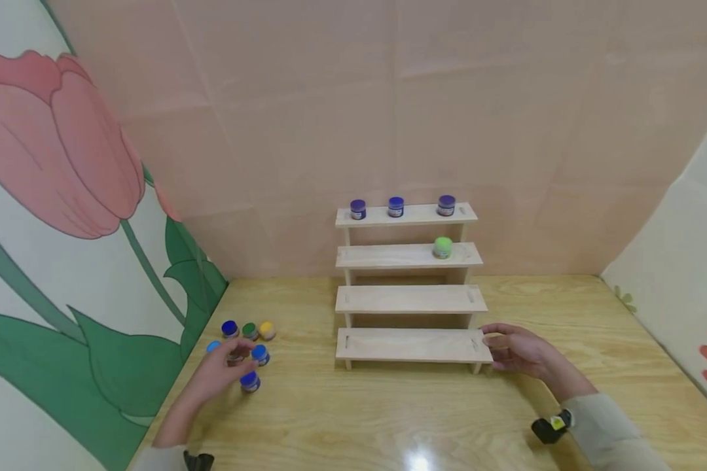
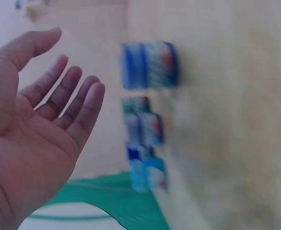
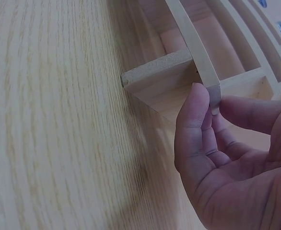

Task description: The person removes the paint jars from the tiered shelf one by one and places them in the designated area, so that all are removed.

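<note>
My left hand [image 1: 222,369] hovers over a group of small paint jars at the left of the table, its fingers loosely bent and nothing held. Near it are a blue jar [image 1: 260,355], another blue jar [image 1: 250,382], a dark blue jar [image 1: 230,328], a green jar [image 1: 250,331], a yellow jar [image 1: 268,330] and a light blue jar [image 1: 213,346] partly behind the hand. With thumb and fingers, my right hand [image 3: 241,158] pinches the right end of the lowest board of a four-step wooden rack [image 1: 412,345].
Three dark blue jars, one of them at the right [image 1: 446,205], stand on the rack's top step. A light green jar [image 1: 442,248] stands on the step below. Behind the wood-grain table [image 1: 342,418] rises a pinkish backdrop [image 1: 283,131], with a tulip-printed panel [image 1: 65,144] at left.
</note>
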The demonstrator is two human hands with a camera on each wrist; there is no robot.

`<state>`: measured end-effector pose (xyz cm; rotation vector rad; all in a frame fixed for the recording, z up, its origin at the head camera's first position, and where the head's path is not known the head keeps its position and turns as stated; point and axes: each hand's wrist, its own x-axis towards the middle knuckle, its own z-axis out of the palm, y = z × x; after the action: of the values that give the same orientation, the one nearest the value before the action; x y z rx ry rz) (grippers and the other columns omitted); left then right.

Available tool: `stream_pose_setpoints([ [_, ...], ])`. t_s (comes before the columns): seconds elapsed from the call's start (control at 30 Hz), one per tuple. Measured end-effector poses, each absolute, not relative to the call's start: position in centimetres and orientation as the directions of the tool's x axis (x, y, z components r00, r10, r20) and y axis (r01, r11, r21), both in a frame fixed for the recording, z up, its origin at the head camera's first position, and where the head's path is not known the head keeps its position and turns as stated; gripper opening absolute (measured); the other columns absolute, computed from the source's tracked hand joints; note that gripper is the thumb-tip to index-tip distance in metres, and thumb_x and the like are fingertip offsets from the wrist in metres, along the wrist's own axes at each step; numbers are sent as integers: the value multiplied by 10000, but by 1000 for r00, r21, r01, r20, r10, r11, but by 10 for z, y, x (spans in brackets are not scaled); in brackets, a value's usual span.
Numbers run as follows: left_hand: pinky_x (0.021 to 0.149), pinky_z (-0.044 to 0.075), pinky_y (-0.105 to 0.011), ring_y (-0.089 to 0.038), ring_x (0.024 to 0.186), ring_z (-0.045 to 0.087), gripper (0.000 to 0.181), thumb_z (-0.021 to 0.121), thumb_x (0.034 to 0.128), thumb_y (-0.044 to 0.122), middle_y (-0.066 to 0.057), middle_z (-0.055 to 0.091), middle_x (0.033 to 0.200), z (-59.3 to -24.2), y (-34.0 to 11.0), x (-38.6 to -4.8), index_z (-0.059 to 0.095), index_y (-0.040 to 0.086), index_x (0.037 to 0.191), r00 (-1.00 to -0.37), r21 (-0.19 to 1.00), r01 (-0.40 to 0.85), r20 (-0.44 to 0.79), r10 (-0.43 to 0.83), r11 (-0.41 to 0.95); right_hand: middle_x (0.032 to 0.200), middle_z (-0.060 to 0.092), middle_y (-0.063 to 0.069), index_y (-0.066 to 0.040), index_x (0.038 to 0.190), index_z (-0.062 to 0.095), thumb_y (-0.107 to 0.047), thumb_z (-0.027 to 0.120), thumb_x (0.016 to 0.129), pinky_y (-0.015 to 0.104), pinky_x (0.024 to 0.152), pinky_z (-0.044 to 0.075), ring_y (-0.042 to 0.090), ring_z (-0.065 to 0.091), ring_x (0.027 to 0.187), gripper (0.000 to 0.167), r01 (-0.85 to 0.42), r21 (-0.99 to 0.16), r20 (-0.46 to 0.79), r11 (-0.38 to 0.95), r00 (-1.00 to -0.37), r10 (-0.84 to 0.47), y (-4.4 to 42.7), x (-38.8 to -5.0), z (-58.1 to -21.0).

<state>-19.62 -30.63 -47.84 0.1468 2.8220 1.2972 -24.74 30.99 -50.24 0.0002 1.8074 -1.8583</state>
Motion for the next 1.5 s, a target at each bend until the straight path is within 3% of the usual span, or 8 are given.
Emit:
stream_pose_setpoints([
  [0.2, 940, 557, -435, -336, 1136, 621, 361, 743, 937, 186, -122, 651, 1223, -458, -278, -207, 636, 46, 1252, -981, 743, 193, 124, 152, 641, 988, 698, 11, -153, 1213, 584, -130, 589, 1021, 302, 723, 605, 156, 684, 865, 194, 376, -925, -369, 55, -855, -365, 309, -246, -502],
  [0.53, 934, 565, -436, -287, 1145, 617, 362, 740, 945, 222, -86, 647, 1252, -428, -215, -239, 640, 103, 1272, -951, 751, 306, 213, 225, 584, 977, 696, 12, -146, 1221, 582, -122, 574, 1026, 294, 720, 607, 146, 681, 849, 196, 382, -922, -377, 58, -858, -349, 309, -248, -502],
  [0.67, 924, 569, -416, -273, 1121, 630, 346, 745, 939, 213, -58, 657, 1223, -419, -191, -249, 651, 107, 1255, -940, 761, 336, 234, 249, 555, 969, 700, 12, -147, 1216, 589, -124, 583, 1022, 297, 720, 607, 147, 684, 848, 196, 384, -922, -379, 56, -859, -344, 308, -248, -503],
  [0.83, 931, 570, -425, -318, 1127, 630, 327, 740, 937, 167, -109, 652, 1220, -410, -165, -262, 652, 73, 1237, -926, 780, 366, 255, 277, 507, 969, 696, 16, -128, 1230, 581, -126, 591, 1017, 304, 721, 606, 156, 680, 852, 213, 386, -921, -383, 60, -860, -338, 307, -248, -503],
  [1.23, 929, 567, -406, -334, 1123, 630, 334, 726, 947, 210, -103, 661, 1183, -392, -118, -286, 647, 57, 1234, -890, 774, 437, 301, 341, 458, 989, 695, 15, -120, 1250, 569, -133, 585, 1024, 307, 725, 604, 158, 677, 863, 226, 383, -922, -376, 52, -859, -347, 308, -247, -502],
  [1.5, 917, 578, -351, -212, 1104, 654, 339, 719, 960, 279, -17, 656, 1213, -380, -89, -298, 637, 145, 1260, -891, 767, 431, 276, 361, 475, 992, 699, 14, -123, 1250, 563, -135, 585, 1026, 306, 726, 606, 158, 681, 864, 225, 385, -922, -377, 48, -859, -346, 308, -246, -502],
])
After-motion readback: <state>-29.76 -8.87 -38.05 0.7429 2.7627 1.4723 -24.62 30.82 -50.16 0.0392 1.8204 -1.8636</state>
